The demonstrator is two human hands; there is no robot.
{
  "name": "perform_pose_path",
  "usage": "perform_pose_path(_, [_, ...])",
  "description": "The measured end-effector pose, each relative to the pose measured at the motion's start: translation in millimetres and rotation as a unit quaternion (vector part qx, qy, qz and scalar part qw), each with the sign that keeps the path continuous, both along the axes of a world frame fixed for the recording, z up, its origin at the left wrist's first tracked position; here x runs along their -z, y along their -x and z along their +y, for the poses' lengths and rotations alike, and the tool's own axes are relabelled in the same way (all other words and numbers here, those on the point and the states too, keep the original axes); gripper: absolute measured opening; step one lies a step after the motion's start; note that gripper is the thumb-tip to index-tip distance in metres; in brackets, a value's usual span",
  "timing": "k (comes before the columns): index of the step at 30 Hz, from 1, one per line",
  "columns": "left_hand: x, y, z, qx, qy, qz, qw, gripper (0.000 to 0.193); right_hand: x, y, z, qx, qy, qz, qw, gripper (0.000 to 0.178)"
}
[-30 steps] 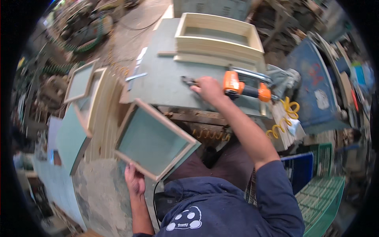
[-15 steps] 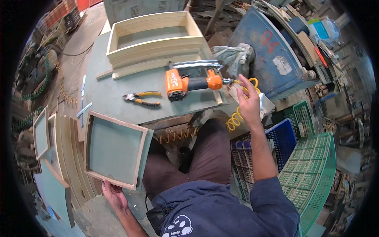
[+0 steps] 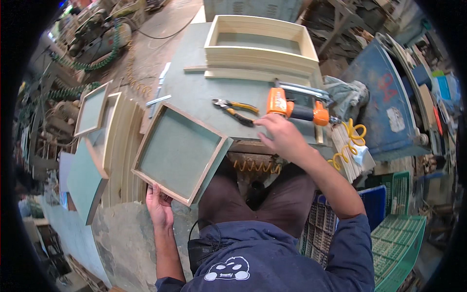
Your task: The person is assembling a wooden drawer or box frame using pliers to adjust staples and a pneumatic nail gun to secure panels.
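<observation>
A shallow wooden frame with a grey-green panel point(image 3: 180, 143) is tilted at the table's near left edge. My left hand point(image 3: 159, 207) grips its bottom rail, thumb on the rim, the other fingers partly hidden below. Over the table's near edge, my right hand point(image 3: 281, 137) has its fingers loosely bent and apart, with nothing visible in it. Just beyond it lies an orange and black air nail gun point(image 3: 299, 112) on its side, fed by a coiled yellow hose point(image 3: 354, 134). Cutting pliers point(image 3: 236, 111) with yellow-and-black handles rest left of the gun, one handle end close to my fingertips.
Stacked pale wooden frames point(image 3: 262, 51) stand at the table's back. More frames and panels point(image 3: 97, 126) lean at the left. A blue bin point(image 3: 377, 92) bounds the right, with green plastic crates point(image 3: 396, 248) below. A coiled hose point(image 3: 255, 167) hangs under the table edge.
My right hand has moved left, from beside the hose connector to between the nail gun and the pliers. The view has swung left; my left hand still holds the frame, now turned more diagonally.
</observation>
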State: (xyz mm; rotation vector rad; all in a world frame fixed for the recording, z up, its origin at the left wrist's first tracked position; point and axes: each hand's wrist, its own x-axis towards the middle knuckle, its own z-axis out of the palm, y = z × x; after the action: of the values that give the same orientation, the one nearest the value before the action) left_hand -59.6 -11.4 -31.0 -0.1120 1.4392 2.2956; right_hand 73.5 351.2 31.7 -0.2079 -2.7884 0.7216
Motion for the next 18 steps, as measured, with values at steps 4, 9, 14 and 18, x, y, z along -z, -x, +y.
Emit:
perform_pose_path(4, [-6, 2, -11, -0.027, 0.016, -0.005, 0.999, 0.028, 41, 72, 3, 0.066, -0.148, -0.005, 0.987, 0.037])
perform_pose_path(9, [25, 9, -51, 0.040, -0.007, 0.014, 0.999, 0.030, 45, 111, 36, 0.024, -0.039, -0.237, 0.971, 0.046])
perform_pose_path(14, [50, 21, -71, 0.051, 0.054, 0.028, 0.997, 0.039, -35, 33, 43, 0.105, 0.047, 0.001, 0.993, 0.043])
perform_pose_path(18, [62, 36, -41, 0.017, 0.137, 0.034, 0.990, 0.045, -110, -102, 65, 0.195, 0.226, 0.276, 0.914, 0.037])
